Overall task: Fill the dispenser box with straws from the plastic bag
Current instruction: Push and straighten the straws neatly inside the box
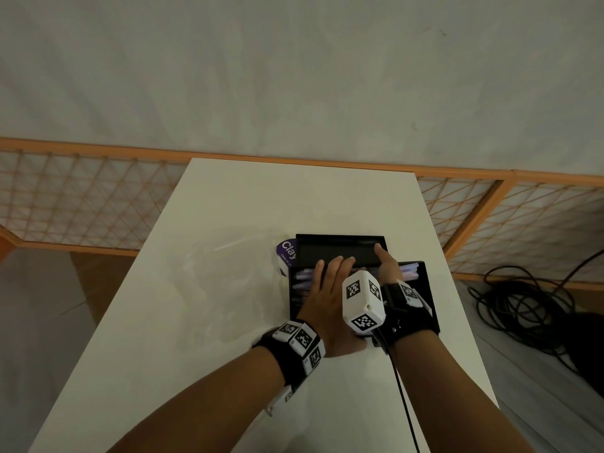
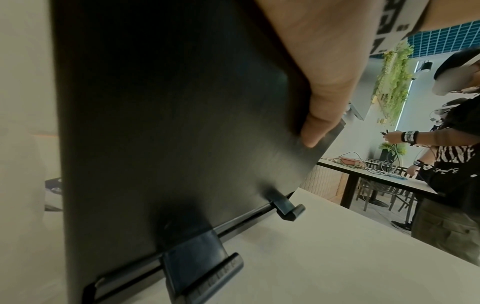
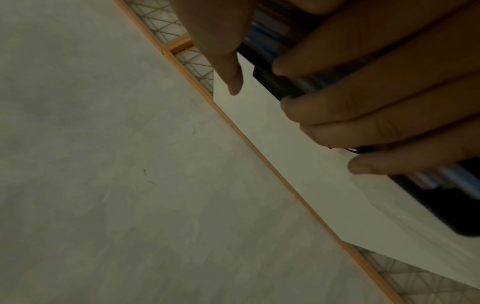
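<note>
The black dispenser box (image 1: 428,289) stands on the white table (image 1: 228,197), its lid (image 1: 340,250) raised at the back. Several wrapped straws (image 1: 410,271) lie inside. My left hand (image 1: 327,286) lies flat over the straws, fingers straight and reaching the lid's lower edge. My right hand (image 1: 385,266) grips the lid's right edge with its thumb on the front face. The left wrist view shows that thumb (image 2: 319,115) on the lid (image 2: 168,123). In the right wrist view the fingers (image 3: 363,107) curl over the black edge. The clear plastic bag (image 1: 228,279) lies left of the box.
A purple and white "Clay" pack (image 1: 287,255) sits at the box's far left corner. An orange lattice fence (image 1: 81,204) runs behind the table. Black cables (image 1: 523,308) lie coiled on the floor to the right. Two people (image 2: 446,164) stand by another table.
</note>
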Demonstrator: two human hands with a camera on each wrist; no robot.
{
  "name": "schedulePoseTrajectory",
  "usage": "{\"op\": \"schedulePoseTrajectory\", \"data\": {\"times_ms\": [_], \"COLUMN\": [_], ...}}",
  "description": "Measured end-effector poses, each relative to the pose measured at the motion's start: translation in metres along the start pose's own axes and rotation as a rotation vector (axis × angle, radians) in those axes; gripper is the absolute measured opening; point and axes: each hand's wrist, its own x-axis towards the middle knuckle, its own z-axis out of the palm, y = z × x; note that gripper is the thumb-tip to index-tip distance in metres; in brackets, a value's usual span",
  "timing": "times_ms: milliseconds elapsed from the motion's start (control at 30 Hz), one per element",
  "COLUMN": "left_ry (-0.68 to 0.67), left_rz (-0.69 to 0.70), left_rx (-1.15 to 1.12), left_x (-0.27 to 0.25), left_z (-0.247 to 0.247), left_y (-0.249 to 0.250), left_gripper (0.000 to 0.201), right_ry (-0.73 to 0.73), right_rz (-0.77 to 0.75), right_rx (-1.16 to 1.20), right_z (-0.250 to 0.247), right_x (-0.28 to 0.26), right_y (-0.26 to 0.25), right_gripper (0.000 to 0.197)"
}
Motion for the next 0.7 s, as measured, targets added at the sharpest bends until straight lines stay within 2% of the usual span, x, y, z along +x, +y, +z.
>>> {"op": "schedulePoseTrajectory", "data": {"times_ms": [167, 267, 300, 367, 433, 500, 567, 633, 700], "left_ry": [0.005, -0.006, -0.024, -0.059, -0.079, -0.059, -0.013, -0.021, -0.052], "left_rz": [-0.029, -0.001, 0.003, -0.010, -0.035, -0.042, -0.022, -0.002, -0.001], "left_rx": [0.018, 0.016, 0.012, 0.027, 0.042, 0.045, 0.040, 0.028, 0.022], "left_x": [0.005, 0.002, 0.001, 0.000, 0.003, 0.005, 0.001, -0.003, -0.004], "left_z": [0.003, 0.005, 0.006, 0.006, 0.005, 0.002, 0.001, -0.001, -0.001], "left_y": [-0.004, -0.001, 0.000, -0.001, -0.004, -0.004, -0.001, 0.002, 0.003], "left_gripper": [0.087, 0.094, 0.097, 0.091, 0.082, 0.081, 0.089, 0.098, 0.104], "right_ry": [-0.041, -0.023, -0.001, 0.064, 0.072, 0.086, 0.081, 0.018, -0.023], "right_rz": [0.003, -0.025, -0.052, -0.093, -0.070, -0.058, -0.068, -0.054, -0.037], "right_rx": [0.082, -0.004, -0.026, 0.003, 0.034, 0.025, 0.031, -0.010, -0.060], "right_z": [-0.002, 0.002, 0.004, 0.005, 0.003, 0.003, 0.001, -0.004, -0.008], "right_x": [0.003, 0.002, -0.004, -0.004, -0.002, 0.002, 0.000, 0.001, -0.002], "right_y": [0.003, -0.003, -0.004, -0.005, 0.000, 0.004, 0.003, -0.003, -0.005], "right_gripper": [0.062, 0.051, 0.053, 0.059, 0.074, 0.083, 0.071, 0.053, 0.051]}}
